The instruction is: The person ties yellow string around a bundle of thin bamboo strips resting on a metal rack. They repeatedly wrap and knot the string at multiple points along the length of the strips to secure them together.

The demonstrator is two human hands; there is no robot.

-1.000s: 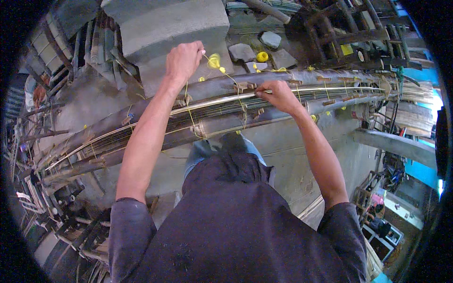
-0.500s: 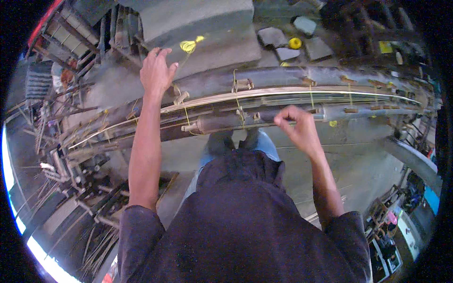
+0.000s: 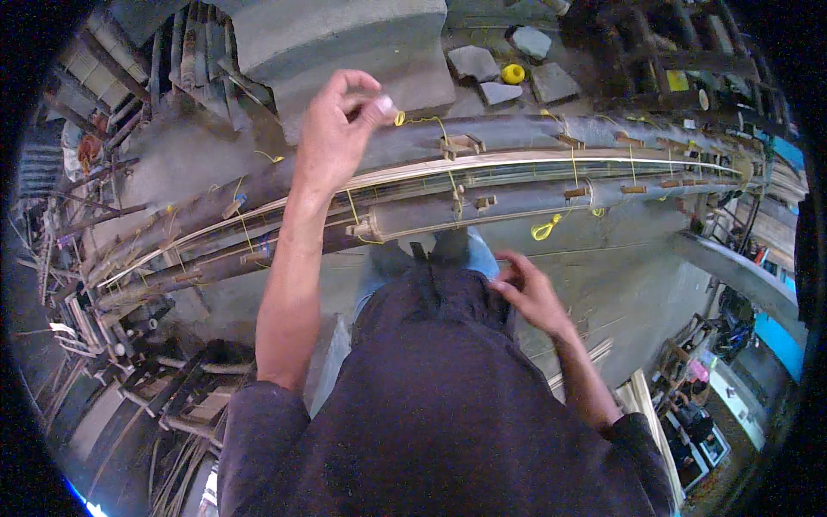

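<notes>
Two long dark bamboo poles (image 3: pixel 508 131) run side by side across my front, with pale split strips (image 3: pixel 405 171) between them. Thin yellow cords tie them together at wooden pegs. Above the far pole, my left hand (image 3: pixel 338 133) is curled, thumb and fingers pinched at a small loop of yellow cord (image 3: pixel 399 118). That cord trails right toward a wooden block (image 3: pixel 463 146) on the far pole. My right hand (image 3: pixel 530 297) is held low beside my lap, its fingers loosely bent and apart, holding nothing. A bundled yellow cord (image 3: pixel 544 227) hangs at the near pole.
Beyond the poles are a grey concrete step (image 3: pixel 345 65), flat stones (image 3: pixel 556 82) and a yellow ball of cord (image 3: pixel 512 73). Wooden frames and sticks (image 3: pixel 185 405) stand at the left. Shelving with odds and ends (image 3: pixel 689 396) is at the lower right.
My left hand has moved right and curled from spread fingers; the yellow bundle in the air near it is gone from there. My right hand has drawn back from the near pole toward my lap.
</notes>
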